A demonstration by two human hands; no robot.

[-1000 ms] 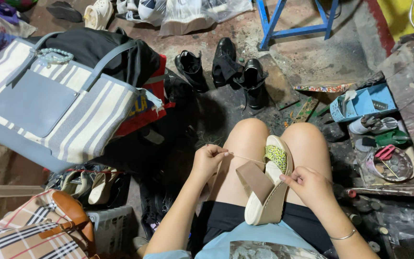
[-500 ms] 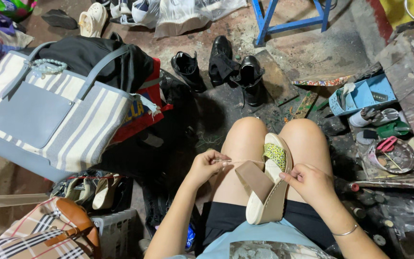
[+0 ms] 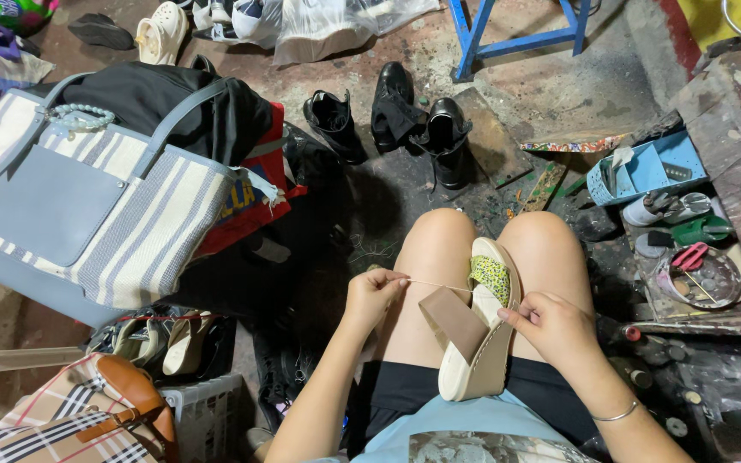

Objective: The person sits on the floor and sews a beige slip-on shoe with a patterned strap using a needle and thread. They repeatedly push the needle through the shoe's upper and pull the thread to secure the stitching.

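Cluttered cobbler's floor: wedge sandal is lying lengthwise between the knees, left hand pinching thread taut leftward, right hand gripping its edge.

The left hand has drawn the thread out taut from the sandal.

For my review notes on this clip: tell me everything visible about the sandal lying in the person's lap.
The sandal is a cream wedge with a thick pale sole, a wide tan strap and a yellow-green patterned strap near the toe. It lies tilted between the bare thighs, toe pointing away. The right hand steadies its edge by the patterned strap. The left hand pinches a thin thread pulled taut from that strap. Wear or damage cannot be made out.
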